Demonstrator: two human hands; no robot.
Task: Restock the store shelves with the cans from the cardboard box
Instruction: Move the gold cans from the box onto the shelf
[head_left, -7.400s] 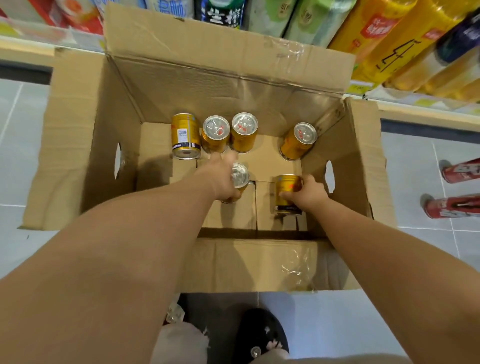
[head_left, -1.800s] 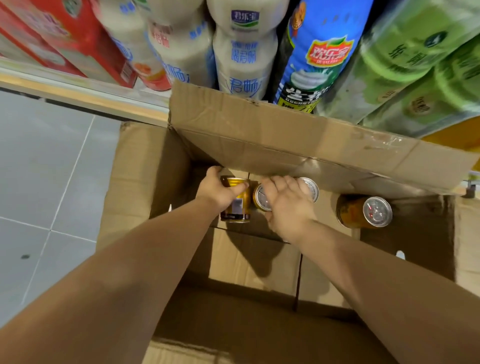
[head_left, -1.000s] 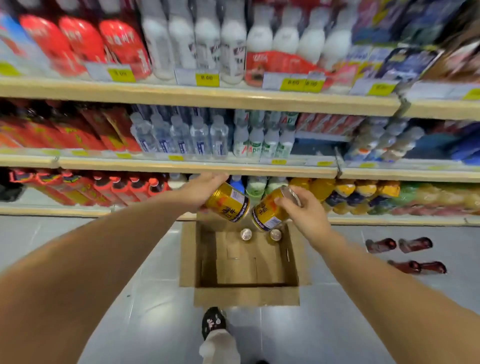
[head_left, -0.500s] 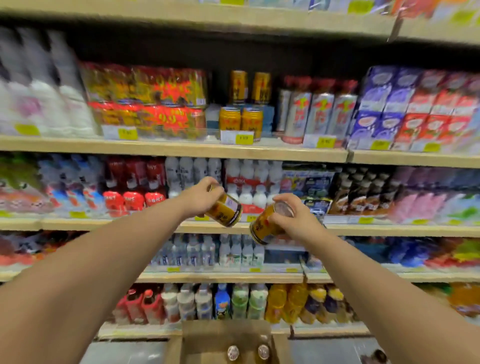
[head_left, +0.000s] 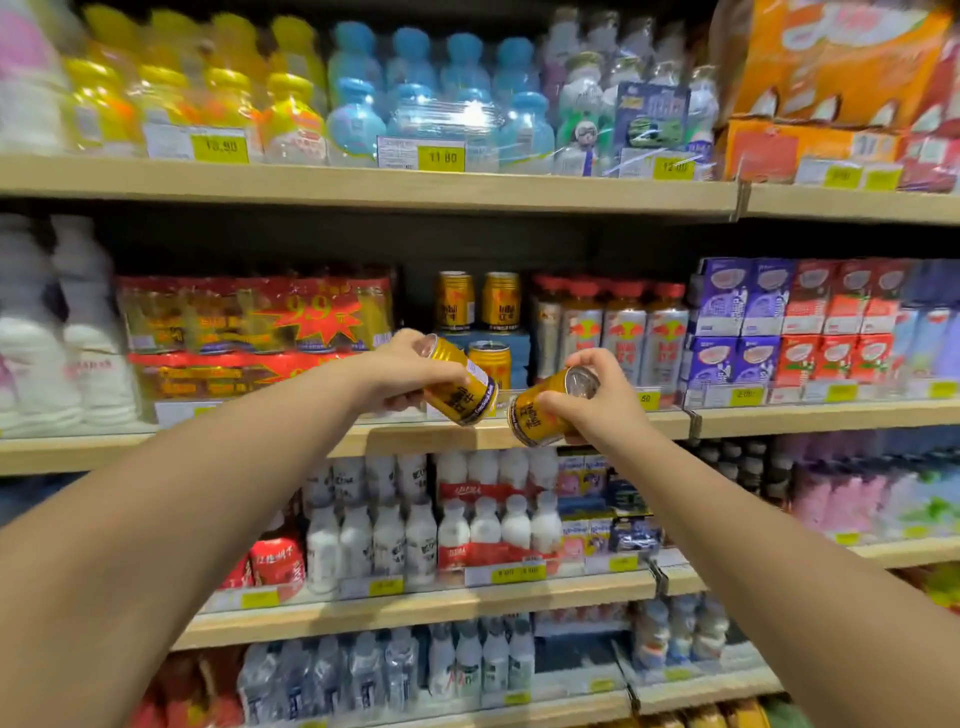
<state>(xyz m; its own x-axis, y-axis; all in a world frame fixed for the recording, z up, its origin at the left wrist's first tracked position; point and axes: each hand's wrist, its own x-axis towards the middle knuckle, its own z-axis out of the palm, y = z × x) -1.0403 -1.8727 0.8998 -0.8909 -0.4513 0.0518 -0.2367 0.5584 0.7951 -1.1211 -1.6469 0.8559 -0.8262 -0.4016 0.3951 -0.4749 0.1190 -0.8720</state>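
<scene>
Both arms reach toward the middle wooden shelf (head_left: 249, 447), each hand carrying one can. The left hand (head_left: 405, 371) has its fingers (head_left: 395, 401) clamped round the body of a small gold metal drink can (head_left: 460, 389), which is tilted with its base pointing down and to the right. The right hand (head_left: 597, 410) holds a second gold can (head_left: 535, 413) up by its silver lid, fingers wrapped across the upper wall, base pointing down and to the left. The two bases are near each other but apart. Both cans hang just in front of the shelf lip, neither resting on it.

Farther back on that shelf stand matching gold cans (head_left: 456, 304), two on an upper tier and one below, between red shrink-wrapped multipacks (head_left: 249, 322) at the left and tall silver-and-red cans (head_left: 618, 327) at the right. The cardboard box is out of view.

The cans look rigid and smooth-walled, probably full and so fairly weighty for their size. Painted metal is likely slippery, so a wrap round the middle of the cylinder should hold better than a pinch at the rim. Each needs turning upright before it goes down, and a drop could dent it.
</scene>
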